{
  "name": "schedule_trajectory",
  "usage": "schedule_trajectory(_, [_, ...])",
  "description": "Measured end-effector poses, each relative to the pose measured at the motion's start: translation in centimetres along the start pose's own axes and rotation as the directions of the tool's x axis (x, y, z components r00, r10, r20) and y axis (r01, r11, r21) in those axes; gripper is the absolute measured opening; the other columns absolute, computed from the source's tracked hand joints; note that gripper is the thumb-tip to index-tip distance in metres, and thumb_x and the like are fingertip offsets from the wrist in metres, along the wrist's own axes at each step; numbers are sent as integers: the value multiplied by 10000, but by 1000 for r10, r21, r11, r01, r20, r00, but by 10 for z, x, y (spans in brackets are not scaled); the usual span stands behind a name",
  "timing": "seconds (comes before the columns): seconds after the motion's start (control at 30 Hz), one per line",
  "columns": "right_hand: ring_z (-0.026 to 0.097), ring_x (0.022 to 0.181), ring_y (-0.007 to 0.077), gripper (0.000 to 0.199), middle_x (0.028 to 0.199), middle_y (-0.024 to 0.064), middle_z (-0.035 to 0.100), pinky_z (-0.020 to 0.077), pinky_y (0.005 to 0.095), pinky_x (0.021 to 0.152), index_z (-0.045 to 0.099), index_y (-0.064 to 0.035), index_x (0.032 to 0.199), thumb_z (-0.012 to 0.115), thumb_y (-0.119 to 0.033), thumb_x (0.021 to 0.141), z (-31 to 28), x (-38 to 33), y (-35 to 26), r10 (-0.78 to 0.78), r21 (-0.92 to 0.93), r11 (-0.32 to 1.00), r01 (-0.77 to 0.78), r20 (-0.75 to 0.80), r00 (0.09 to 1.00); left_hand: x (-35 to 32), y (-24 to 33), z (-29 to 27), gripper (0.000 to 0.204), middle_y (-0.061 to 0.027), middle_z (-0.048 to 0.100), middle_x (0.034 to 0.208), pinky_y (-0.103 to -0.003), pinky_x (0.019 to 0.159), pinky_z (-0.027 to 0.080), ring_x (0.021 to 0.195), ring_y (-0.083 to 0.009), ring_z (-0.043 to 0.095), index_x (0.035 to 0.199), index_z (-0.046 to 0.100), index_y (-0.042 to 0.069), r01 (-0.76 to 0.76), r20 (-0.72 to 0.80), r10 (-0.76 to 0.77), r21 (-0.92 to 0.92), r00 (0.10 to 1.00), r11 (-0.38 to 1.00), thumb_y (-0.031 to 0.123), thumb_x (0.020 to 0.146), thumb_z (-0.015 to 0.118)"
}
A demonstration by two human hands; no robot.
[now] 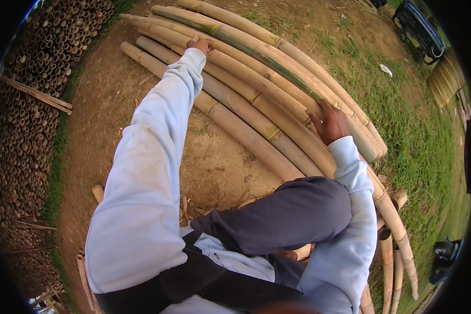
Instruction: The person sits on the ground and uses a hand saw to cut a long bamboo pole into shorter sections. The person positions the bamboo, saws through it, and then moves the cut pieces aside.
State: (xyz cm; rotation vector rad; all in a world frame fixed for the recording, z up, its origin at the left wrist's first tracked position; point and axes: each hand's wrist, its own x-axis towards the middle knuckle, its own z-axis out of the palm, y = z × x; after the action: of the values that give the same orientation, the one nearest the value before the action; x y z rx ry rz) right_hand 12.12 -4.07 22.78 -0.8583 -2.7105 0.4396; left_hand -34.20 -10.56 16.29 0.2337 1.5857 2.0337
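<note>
Several long tan bamboo poles (235,99) lie side by side in front of me, running from the far left toward the near right. One bamboo pole with a green streak (261,55) lies among the farther ones. My left hand (200,44), arm stretched out, is closed round a bamboo pole near the far left ends. Farther down the row, my right hand (331,123) has its thumb and fingers bent over a pole beside the green-streaked one. Its fingertips are partly hidden. My bent knee (319,206) is close to the nearer poles.
A tall stack of cut bamboo (42,68) with round ends showing stands at the left. More poles (397,235) lie at the lower right. Beyond the grass (413,141) are a dark framed machine (418,31), a slatted panel (446,78) and a white scrap (386,70).
</note>
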Motion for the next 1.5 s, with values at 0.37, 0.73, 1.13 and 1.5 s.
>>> schedule_trajectory(0.37, [670, 898, 407, 434, 1026, 227, 676, 535, 479, 766, 565, -26, 1197, 669, -332, 907, 13, -17, -2, -56, -62, 997, 51, -72, 996, 11, -15, -21, 1000, -234, 573, 1172, -373, 866, 556, 1031, -313, 640, 1555, -46, -31, 20, 184, -38, 99, 982, 995, -123, 840, 646])
schedule_trajectory(0.73, [585, 1073, 309, 432, 1104, 118, 634, 419, 453, 941, 629, -111, 1214, 697, -362, 870, 54, -28, 19, 163, -72, 983, -167, -48, 985, -132, -50, 56, 1065, -127, 335, 1589, -430, 1178, 279, 1398, -322, 400, 1551, 299, 132, -925, 951, -49, 285, 306, -252, 623, 722, 752])
schedule_trajectory(1.13, [445, 1295, 282, 811, 1345, 92, 518, 304, 506, 1067, 501, -152, 1403, 798, -514, 741, 35, -64, 64, 434, -210, 864, -457, -150, 888, -177, -126, 154, 1224, -149, 398, 1524, -435, 1146, 310, 1381, -325, 402, 1557, 212, 84, -971, 908, -369, 130, 197, -200, 534, 630, 873])
schedule_trajectory(1.5, [505, 1263, 290, 748, 1258, 132, 568, 242, 557, 1132, 462, -84, 1384, 767, -391, 774, 42, -108, 113, 454, -487, 776, -401, -11, 891, -167, -141, 163, 920, -145, 549, 1319, -444, 1080, 385, 1267, -331, 496, 1441, 393, 97, -973, 911, -378, 89, 166, -214, 293, 684, 876])
